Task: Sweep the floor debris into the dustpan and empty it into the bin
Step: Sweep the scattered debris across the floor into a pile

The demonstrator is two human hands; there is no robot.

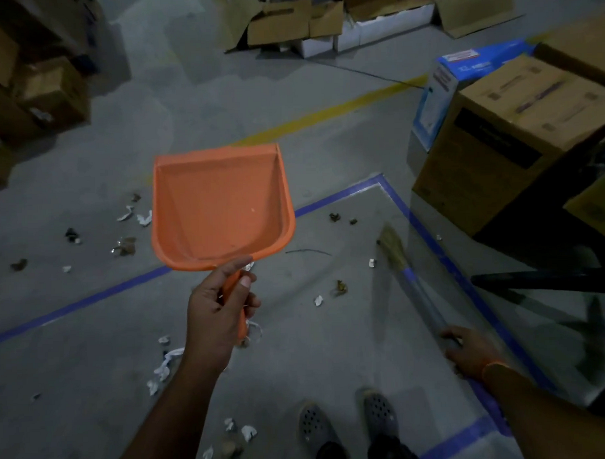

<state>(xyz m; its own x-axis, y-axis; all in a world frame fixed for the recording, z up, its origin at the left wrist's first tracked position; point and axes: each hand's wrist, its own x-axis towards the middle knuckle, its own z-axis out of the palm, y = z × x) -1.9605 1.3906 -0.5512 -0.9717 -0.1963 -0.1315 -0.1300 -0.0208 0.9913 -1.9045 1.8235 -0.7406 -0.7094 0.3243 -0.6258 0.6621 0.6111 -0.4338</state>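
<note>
Scraps of white paper and brown debris (126,245) lie scattered on the grey floor (93,357), left and near. At centre, the left hand (218,307) is wrapped tight around the handle of an orange dustpan (221,206), held above the floor with its tray visibly clean. To the right, the right hand (470,352) grips a blurred broom (403,263), bristles pointing far. Cardboard boxes (517,132) stand at far right, beyond blue floor tape (428,238).
</note>
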